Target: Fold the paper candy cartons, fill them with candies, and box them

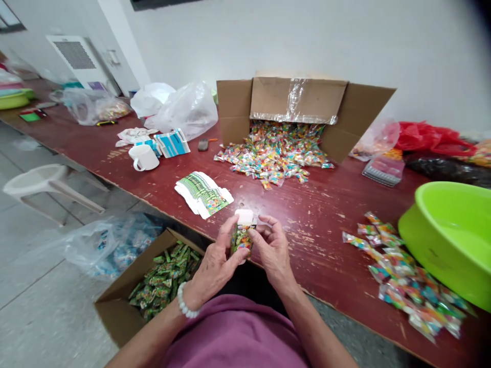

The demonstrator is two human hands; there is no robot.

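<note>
Between my two hands, over the table's front edge, is a small green printed candy box [242,239] with its white top flap raised. My left hand [220,260] closes round its left side, thumb across the lower front. My right hand [273,248] grips its right edge, with the thumb on the front near the top. Just beyond lies a fanned stack of flat printed cartons [205,193]. Farther back, small wrapped candies [276,153] spill from a cardboard box [299,97] lying on its side.
Below the table edge at left, a carton [115,312] holds many green packets [164,278]. A lime green basin [441,240] stands at right beside more wrapped candies [410,281]. A white mug [144,157], plastic bags [184,110] and a white stool [46,179] are at left.
</note>
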